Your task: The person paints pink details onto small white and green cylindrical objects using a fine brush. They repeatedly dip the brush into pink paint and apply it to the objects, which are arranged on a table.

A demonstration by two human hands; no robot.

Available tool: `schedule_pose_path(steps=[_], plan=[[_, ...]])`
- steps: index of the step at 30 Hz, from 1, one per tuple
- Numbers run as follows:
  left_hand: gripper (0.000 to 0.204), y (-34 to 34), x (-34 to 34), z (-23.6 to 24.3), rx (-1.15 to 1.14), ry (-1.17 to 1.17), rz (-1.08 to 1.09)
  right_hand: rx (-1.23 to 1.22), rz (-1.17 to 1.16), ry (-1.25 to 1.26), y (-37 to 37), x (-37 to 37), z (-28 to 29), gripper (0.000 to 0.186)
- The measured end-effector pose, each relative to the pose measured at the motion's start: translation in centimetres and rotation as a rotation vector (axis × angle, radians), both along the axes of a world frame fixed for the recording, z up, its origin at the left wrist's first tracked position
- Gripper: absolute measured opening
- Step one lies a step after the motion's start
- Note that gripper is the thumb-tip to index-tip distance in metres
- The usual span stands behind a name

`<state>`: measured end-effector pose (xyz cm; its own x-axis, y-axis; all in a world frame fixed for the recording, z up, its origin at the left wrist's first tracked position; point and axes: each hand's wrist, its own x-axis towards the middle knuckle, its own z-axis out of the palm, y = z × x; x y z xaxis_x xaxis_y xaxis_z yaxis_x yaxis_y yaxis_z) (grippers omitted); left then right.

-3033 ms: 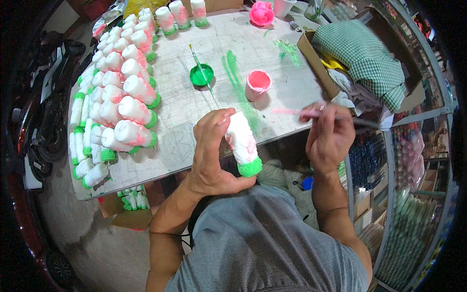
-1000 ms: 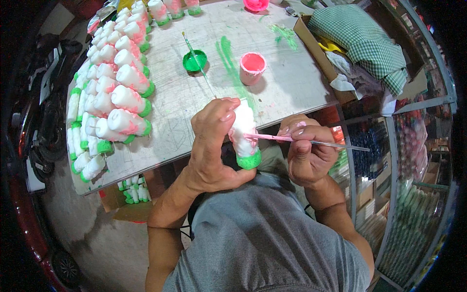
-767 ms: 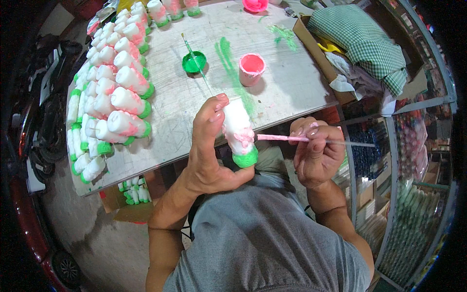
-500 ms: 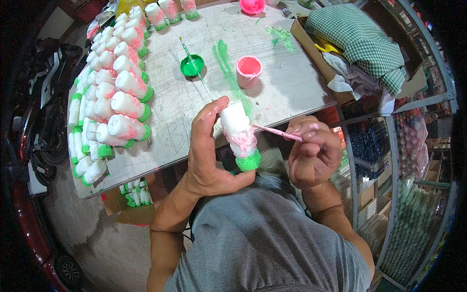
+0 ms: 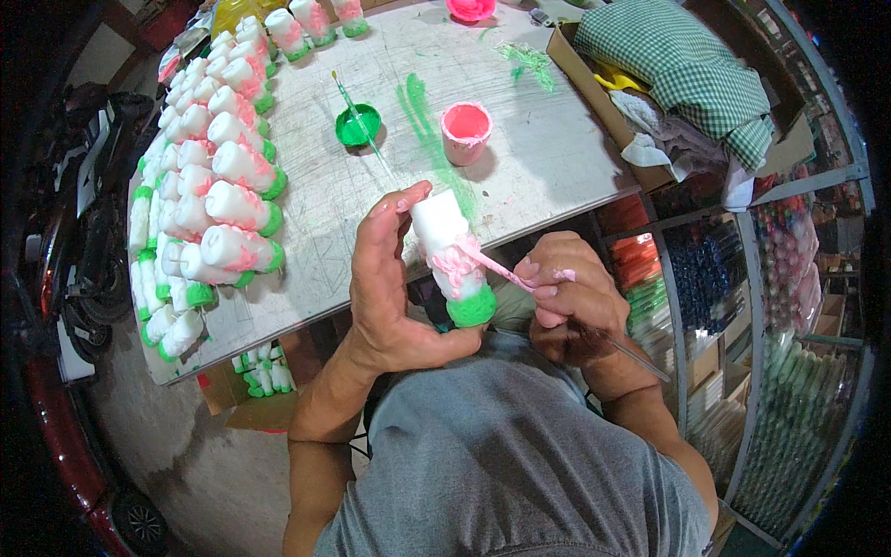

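My left hand (image 5: 385, 288) grips a white candle (image 5: 440, 219) by its two ends, fingertips at the top and thumb under the green base. Raised relief around its middle is coloured pink. In my right hand (image 5: 580, 292) is a paintbrush (image 5: 499, 268) smeared with pink paint, its tip touching the relief on the candle's right side. The brush's thin handle sticks out behind my fingers. Beyond the candle, on the table, stand a cup of pink paint (image 5: 465, 148) and a small green paint dish (image 5: 356, 130) with a second brush (image 5: 345, 97) lying across it.
Rows of similar candles (image 5: 232, 202) lie along the left of the white table (image 5: 306, 200). A cardboard box (image 5: 594, 100) with a green checked cloth (image 5: 664, 56) sits at the right corner. Shelves of wrapped goods (image 5: 798, 446) rise at right; an open carton (image 5: 246, 408) stands below left.
My right hand has moved left and turned, bringing the brush onto the pink relief. The candle has stayed in my left hand, with the view shifted slightly.
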<state>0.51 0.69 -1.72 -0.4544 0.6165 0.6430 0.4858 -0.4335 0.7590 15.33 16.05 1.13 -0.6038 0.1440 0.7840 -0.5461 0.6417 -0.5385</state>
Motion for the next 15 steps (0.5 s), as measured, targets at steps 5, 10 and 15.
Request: schedule_pose_path(steps=[5, 10, 15], plan=[[0.117, 0.06, 0.01, -0.12, 0.019, -0.015, -0.013, -0.024, 0.011, -0.025, 0.38, 0.46, -0.01, 0.03], [0.119, 0.06, 0.17, 0.25, -0.008, 0.007, -0.012, -0.036, -0.04, 0.014, 0.48, 0.15, -0.09, 0.024], [0.121, 0.19, -0.02, -0.45, 0.062, -0.017, -0.051, 0.011, -0.041, -0.051, -0.1, 0.25, 0.45, 0.018]])
